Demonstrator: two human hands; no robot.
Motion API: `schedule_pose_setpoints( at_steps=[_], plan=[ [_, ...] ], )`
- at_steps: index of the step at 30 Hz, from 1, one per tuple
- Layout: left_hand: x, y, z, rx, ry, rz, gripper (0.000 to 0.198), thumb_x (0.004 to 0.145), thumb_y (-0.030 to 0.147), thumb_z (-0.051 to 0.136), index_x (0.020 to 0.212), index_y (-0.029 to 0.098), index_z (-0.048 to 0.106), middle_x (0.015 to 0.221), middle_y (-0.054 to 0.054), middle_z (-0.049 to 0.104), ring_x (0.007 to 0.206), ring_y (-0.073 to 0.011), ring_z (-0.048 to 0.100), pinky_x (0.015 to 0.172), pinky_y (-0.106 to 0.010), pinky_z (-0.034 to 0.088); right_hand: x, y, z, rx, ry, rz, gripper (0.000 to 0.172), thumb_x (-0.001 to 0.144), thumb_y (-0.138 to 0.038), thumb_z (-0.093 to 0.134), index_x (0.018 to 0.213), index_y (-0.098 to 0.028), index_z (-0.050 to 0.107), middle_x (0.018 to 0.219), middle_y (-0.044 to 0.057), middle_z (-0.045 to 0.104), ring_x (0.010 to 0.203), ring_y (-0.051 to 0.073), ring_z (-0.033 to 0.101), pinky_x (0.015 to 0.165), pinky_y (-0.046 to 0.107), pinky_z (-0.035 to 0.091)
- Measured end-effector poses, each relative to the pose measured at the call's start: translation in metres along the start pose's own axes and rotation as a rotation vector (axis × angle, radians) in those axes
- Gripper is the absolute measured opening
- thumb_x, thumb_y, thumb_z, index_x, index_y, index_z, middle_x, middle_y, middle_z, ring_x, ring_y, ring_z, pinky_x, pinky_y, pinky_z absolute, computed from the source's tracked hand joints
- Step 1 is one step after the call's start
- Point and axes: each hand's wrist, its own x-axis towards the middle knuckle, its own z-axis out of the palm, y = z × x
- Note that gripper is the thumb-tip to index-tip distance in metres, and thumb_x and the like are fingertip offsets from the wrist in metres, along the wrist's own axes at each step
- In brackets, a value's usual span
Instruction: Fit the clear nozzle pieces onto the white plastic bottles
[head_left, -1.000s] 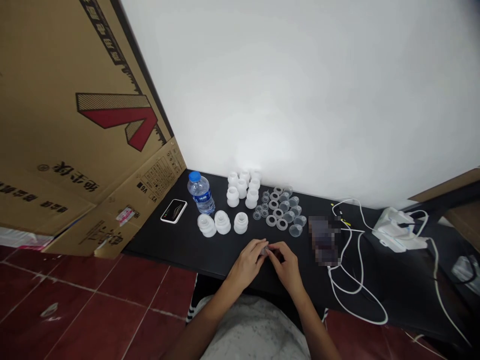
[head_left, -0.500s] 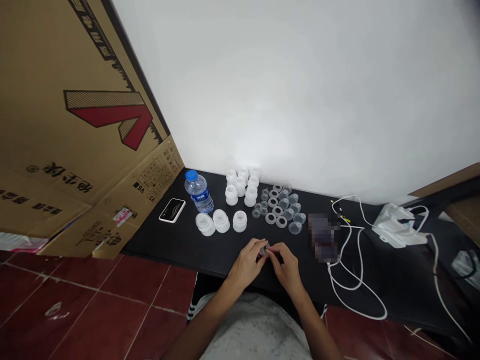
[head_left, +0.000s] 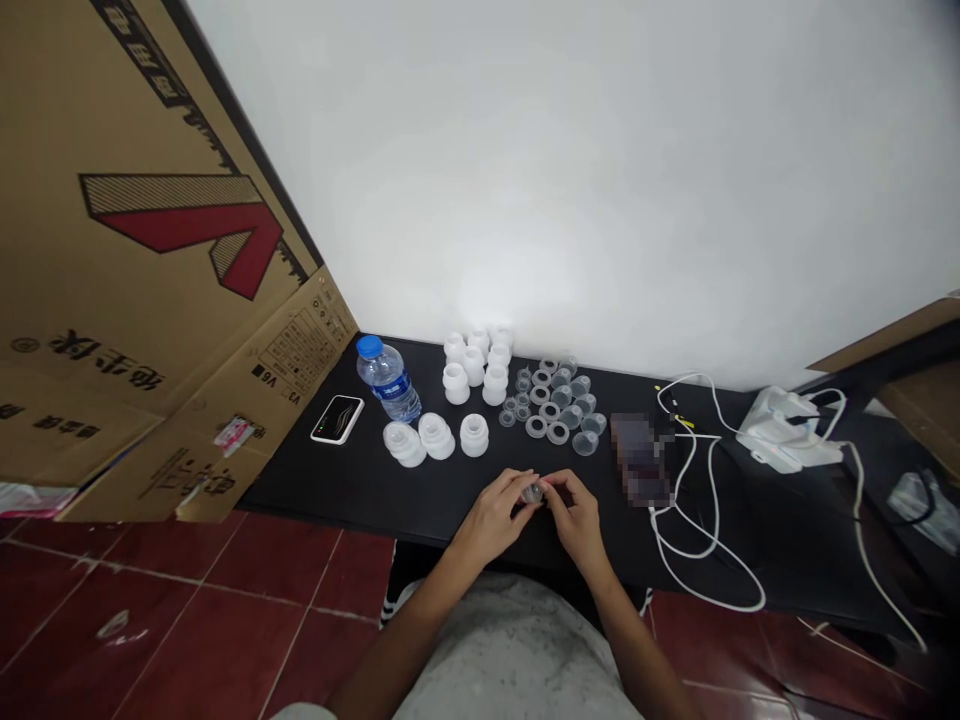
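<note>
A small clear plastic piece (head_left: 533, 492) with a round end is held between my hands above the table's front edge. My left hand (head_left: 491, 516) has its fingers closed around one side of it. From the other side, my right hand (head_left: 574, 515) pinches it with thumb and fingertips. Beyond them lie loose clear parts: flat rings (head_left: 557, 433), cup-shaped pieces (head_left: 585, 442) and small flanged pieces (head_left: 508, 417). Three white ribbed plastic fittings (head_left: 474, 436) sit left of these, and several more white fittings (head_left: 456, 384) stand grouped near the wall.
A water bottle (head_left: 388, 380) and a white-rimmed device (head_left: 337, 419) are on the black table (head_left: 360, 500) at left. To the right lie a blurred-out phone-like object (head_left: 641, 460), white cables (head_left: 716, 520) and a white power strip (head_left: 784, 430). A large cardboard box (head_left: 150, 300) borders the left side.
The clear piece has turned between my fingers, and more of its round end shows. Both hands stay close together. The camera view has shifted slightly.
</note>
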Motion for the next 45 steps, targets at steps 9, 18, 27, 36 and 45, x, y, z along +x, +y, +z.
schedule_pose_setpoints(
  at_steps=[9, 18, 27, 36, 45],
  plan=[
    [-0.003, -0.001, 0.005, -0.014, 0.056, -0.078, 0.039, 0.102, 0.016, 0.067, 0.139, 0.028, 0.065, 0.123, -0.007, 0.072, 0.102, -0.0194, 0.076, 0.096, -0.036, 0.067, -0.001, -0.004, 0.001, -0.161, -0.034, -0.191, 0.013, 0.108, -0.032, 0.062, 0.102, -0.026, 0.072, 0.094, 0.006, 0.072, 0.085, 0.022, 0.069, 0.077, 0.036, 0.058],
    [-0.001, 0.000, 0.003, -0.055, 0.062, -0.120, 0.037, 0.097, 0.014, 0.071, 0.132, 0.026, 0.067, 0.114, -0.005, 0.072, 0.094, -0.0174, 0.074, 0.091, -0.033, 0.067, -0.006, -0.005, 0.001, -0.228, -0.014, -0.260, 0.012, 0.108, -0.029, 0.061, 0.105, -0.026, 0.072, 0.095, 0.007, 0.070, 0.087, 0.024, 0.069, 0.079, 0.038, 0.059],
    [0.001, 0.001, -0.003, -0.054, 0.000, -0.003, 0.038, 0.101, 0.015, 0.068, 0.137, 0.027, 0.066, 0.127, -0.008, 0.072, 0.118, -0.0220, 0.075, 0.104, -0.038, 0.065, -0.004, -0.007, -0.001, -0.119, 0.042, -0.092, 0.017, 0.107, -0.035, 0.064, 0.097, -0.024, 0.072, 0.089, 0.005, 0.072, 0.080, 0.022, 0.070, 0.073, 0.034, 0.057],
    [0.001, 0.004, 0.001, 0.010, 0.054, -0.083, 0.031, 0.098, 0.020, 0.074, 0.129, 0.025, 0.069, 0.112, -0.007, 0.072, 0.105, -0.0230, 0.074, 0.094, -0.039, 0.065, 0.000, -0.010, -0.002, -0.129, 0.019, -0.121, 0.014, 0.106, -0.032, 0.065, 0.098, -0.025, 0.073, 0.091, 0.005, 0.072, 0.084, 0.023, 0.069, 0.076, 0.034, 0.056],
    [0.006, 0.005, -0.006, -0.007, 0.009, -0.020, 0.032, 0.096, 0.021, 0.078, 0.126, 0.026, 0.070, 0.117, -0.007, 0.073, 0.111, -0.0244, 0.069, 0.098, -0.041, 0.062, -0.003, -0.008, -0.002, -0.110, 0.068, -0.090, 0.017, 0.107, -0.035, 0.065, 0.096, -0.024, 0.071, 0.089, 0.005, 0.070, 0.082, 0.022, 0.067, 0.074, 0.034, 0.055]
  ],
)
